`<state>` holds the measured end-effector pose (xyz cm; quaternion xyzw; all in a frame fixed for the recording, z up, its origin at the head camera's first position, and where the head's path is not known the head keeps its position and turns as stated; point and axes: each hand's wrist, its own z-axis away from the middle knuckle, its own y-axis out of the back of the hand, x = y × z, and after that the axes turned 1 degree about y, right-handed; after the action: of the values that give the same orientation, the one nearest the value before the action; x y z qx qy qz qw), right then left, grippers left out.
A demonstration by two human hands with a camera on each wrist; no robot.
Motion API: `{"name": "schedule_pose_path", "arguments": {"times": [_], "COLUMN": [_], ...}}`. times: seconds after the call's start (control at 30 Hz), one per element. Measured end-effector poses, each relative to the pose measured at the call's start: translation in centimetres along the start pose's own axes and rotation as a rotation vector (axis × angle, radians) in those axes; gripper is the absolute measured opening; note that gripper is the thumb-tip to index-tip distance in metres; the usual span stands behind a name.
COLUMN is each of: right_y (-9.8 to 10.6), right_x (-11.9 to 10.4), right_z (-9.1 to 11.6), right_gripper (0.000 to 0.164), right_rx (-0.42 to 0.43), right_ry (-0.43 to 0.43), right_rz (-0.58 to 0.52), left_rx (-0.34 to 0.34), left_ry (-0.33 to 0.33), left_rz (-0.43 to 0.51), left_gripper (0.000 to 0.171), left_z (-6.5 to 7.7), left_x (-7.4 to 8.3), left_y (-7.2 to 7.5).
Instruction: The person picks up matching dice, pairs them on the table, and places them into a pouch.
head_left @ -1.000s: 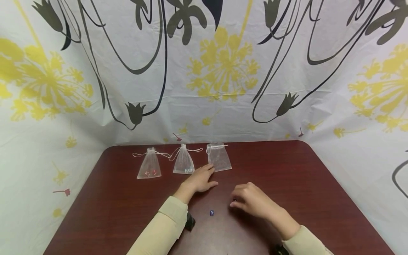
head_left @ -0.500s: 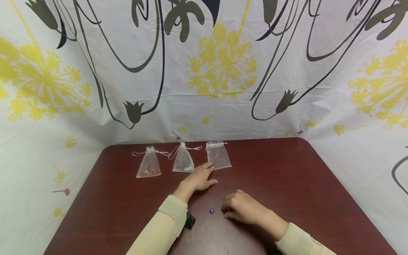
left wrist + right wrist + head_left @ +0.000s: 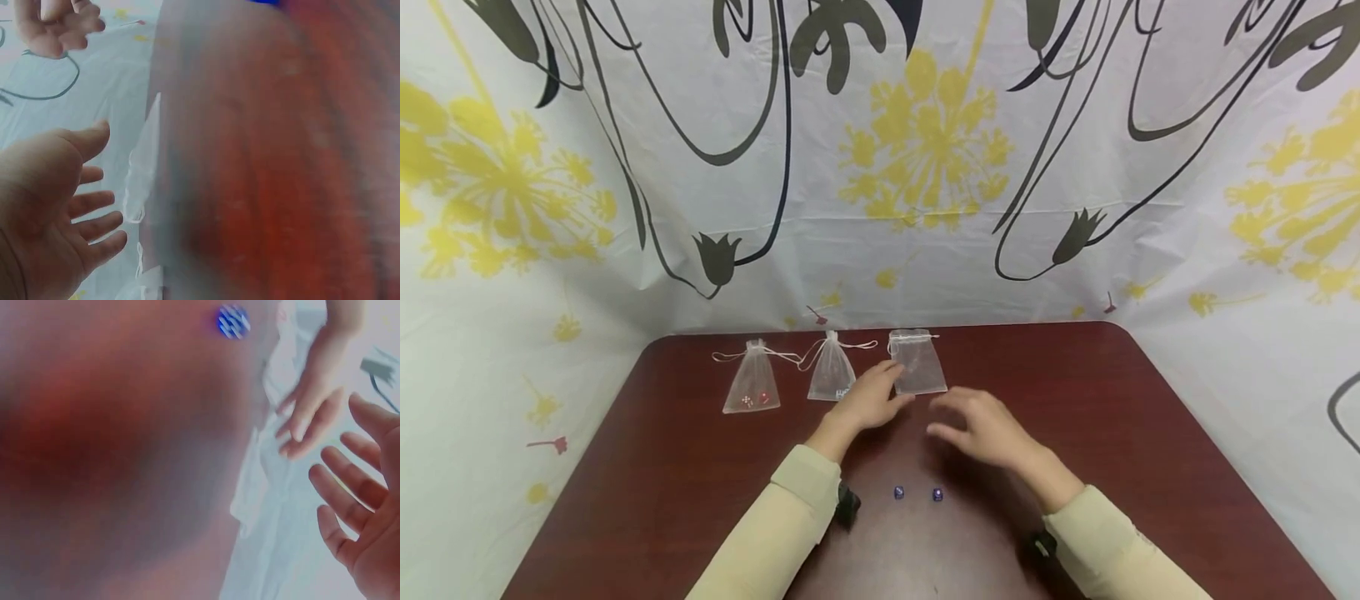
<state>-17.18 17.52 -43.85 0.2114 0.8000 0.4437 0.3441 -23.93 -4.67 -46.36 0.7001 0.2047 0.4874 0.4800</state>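
Two small blue dice lie on the table in front of the hands, a left die point(image 3: 898, 492) and a right die point(image 3: 937, 495). My left hand point(image 3: 867, 398) reaches to the left edge of a flat white mesh drawstring bag point(image 3: 919, 363), fingers relaxed and holding nothing; the head view does not settle whether they touch it. In the left wrist view the same left hand point(image 3: 56, 206) has its fingers apart. My right hand point(image 3: 985, 425) hovers just in front of that bag, holding nothing. Its fingers point(image 3: 353, 481) are loosely spread in the right wrist view.
Two drawn-up mesh bags lie further left along the back: one bag point(image 3: 751, 379) with red dice, another bag point(image 3: 831, 367) with pale dice, partly behind my left hand. A patterned cloth point(image 3: 925, 267) hangs behind the dark red table point(image 3: 662, 483).
My right hand has let go of a blue die, leaving it beside the other, and has moved forward toward the flat bag with its fingers opening. The left hand has shifted slightly forward.
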Motion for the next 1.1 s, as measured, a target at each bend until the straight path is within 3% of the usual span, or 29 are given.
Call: {"name": "schedule_pose_path", "arguments": {"times": [0.23,0.43,0.73,0.87,1.1], "right_y": [0.5,-0.2,-0.2,-0.1,0.7], "right_x": [2.0,2.7,2.3,2.3,3.1], "right_z": [-1.9,-2.5,-2.8,-2.4,-1.6], "right_gripper": [0.031,0.031,0.03,0.028,0.026], "right_rx": [0.079,0.083,0.138,0.151,0.186], "right_ry": [-0.112,-0.141,-0.164,-0.183,-0.212], "right_rz": [-0.038,-0.054,-0.078,-0.066,-0.045], "left_rx": [0.069,0.099,0.072,0.076,0.101], "left_ry": [0.121,0.279,0.504,0.537,0.511], "left_rz": [0.058,0.021,0.0,-0.035,-0.03], "left_gripper": [0.05,0.034,0.042,0.036,0.012], "left_z": [-2.3,-4.7,-6.6,-6.9,-7.5], "left_x": [0.2,0.2,0.2,-0.5,-0.6], "left_y": [0.6,1.4,1.3,0.4,-0.4]}}
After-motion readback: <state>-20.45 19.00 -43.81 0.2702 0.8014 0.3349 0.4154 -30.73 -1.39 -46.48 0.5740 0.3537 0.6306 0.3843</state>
